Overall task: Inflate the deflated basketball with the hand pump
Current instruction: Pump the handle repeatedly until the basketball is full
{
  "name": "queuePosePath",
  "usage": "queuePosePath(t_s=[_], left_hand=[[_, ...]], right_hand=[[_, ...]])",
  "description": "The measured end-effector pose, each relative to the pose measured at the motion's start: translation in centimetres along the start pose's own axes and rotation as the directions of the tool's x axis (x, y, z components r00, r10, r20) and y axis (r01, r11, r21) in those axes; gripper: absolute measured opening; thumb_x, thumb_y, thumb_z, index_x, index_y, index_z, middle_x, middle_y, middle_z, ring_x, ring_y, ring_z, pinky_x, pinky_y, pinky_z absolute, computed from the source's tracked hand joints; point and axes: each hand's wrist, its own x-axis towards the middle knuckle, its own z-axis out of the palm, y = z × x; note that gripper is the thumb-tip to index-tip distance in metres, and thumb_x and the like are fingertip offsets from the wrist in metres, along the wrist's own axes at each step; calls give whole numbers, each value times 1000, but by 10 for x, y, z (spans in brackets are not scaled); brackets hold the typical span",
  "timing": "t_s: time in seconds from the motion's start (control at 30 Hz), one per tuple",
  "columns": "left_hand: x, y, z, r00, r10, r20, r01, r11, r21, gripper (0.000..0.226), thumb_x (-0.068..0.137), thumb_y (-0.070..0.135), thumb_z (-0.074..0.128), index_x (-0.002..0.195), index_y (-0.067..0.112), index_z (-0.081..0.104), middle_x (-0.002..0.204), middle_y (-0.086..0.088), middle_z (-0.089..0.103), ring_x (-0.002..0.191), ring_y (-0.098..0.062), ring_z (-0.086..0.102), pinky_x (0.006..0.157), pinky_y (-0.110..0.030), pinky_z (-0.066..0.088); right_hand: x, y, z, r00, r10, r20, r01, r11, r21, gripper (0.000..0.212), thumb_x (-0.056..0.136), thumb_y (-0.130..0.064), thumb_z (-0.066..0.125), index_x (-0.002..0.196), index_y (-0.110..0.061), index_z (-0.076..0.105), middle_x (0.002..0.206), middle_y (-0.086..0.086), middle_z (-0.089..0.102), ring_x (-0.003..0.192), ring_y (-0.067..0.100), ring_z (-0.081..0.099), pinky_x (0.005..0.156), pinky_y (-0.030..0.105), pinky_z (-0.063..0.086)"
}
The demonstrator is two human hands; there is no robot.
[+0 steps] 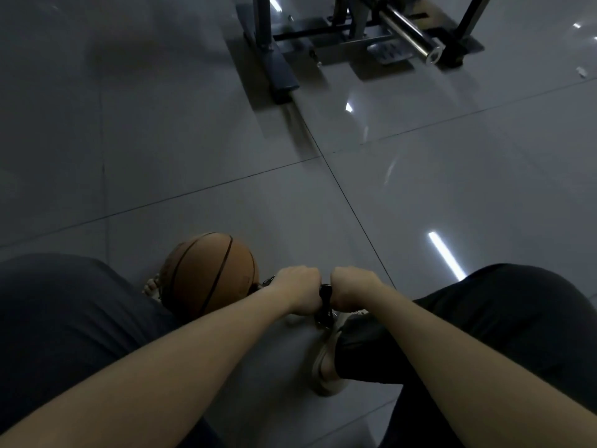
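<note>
My left hand (295, 287) and right hand (353, 291) are clenched side by side on the black hand-pump handle (325, 291), its stem (323, 313) running down between them; the orange-brown rubber basketball (210, 273) lies just beside my left hand.

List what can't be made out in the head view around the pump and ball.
Pump: head view, only a black middle piece shows; left hand and right hand cover the handle.
Pump-to-ball connection: head view, behind the left hand, dim.
Basketball underside: head view, left thigh covers it, so firmness unclear.
Metal frame: head view, cut off by top edge.
</note>
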Motion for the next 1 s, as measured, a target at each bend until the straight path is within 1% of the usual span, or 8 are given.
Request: queuePosePath(t_s=[0.1,0.17,0.3,0.4,0.5,0.7,0.8,1.0], left_hand=[[-7,4,2,999,23,33,-23,1000,6,10,86,23,58,83,16,51,95,-11,66,84,-31,62,65,-33,45],[-11,8,-1,995,45,86,-49,998,43,12,88,24,59,84,15,53,91,-10,65,81,-30,62,64,-32,45],[-23,15,-48,996,55,63,-58,997,48,18,89,29,62,83,12,60,81,-5,63,72,-26,60,61,-31,47],[-41,17,-107,997,68,-47,-72,992,-99,17,88,29,66,87,13,71,77,-4,68,70,-22,64,61,-32,50],[-51,10,-139,991,50,-122,-72,981,-183,8,86,22,68,84,15,71,68,-1,63,61,-16,56,55,-29,45],[-23,3,-85,996,-5,-94,-2,997,-75,20,88,31,63,76,15,65,72,-3,67,68,-22,66,59,-35,54],[-8,2,-58,994,13,-108,-17,999,-39,24,87,32,62,69,18,56,67,0,59,61,-20,58,52,-30,46],[3,-4,-13,999,-4,-41,4,1000,-13,23,85,27,58,67,19,48,68,1,52,70,-27,57,59,-31,41]], right_hand=[[-8,-1,5,1000,-1,18,1,1000,-18,20,83,-29,64,93,-15,53,87,5,58,82,27,59,70,34,49],[-16,-4,5,996,7,87,-4,1000,-30,20,83,-28,67,89,-14,55,87,7,59,80,27,59,70,33,49],[-44,-5,-43,990,26,136,-33,998,55,24,82,-15,71,65,-12,53,59,4,51,49,19,49,45,26,42],[-70,-3,-109,998,6,60,-15,989,149,16,81,-13,74,76,-5,62,59,5,52,45,17,45,44,25,39],[-78,-7,-142,1000,-20,-7,21,979,202,20,80,-13,73,92,2,67,64,6,52,48,17,43,47,29,38],[-43,-17,-94,994,36,107,-48,993,110,15,82,-9,71,72,-6,60,61,6,51,48,16,44,45,25,38],[-27,-11,-70,990,43,134,-55,995,88,19,84,-8,70,70,-8,57,63,6,52,50,16,46,44,25,38],[-3,-5,-22,995,16,95,-23,997,75,19,86,-15,63,71,-14,51,70,4,54,62,20,53,61,30,46]])
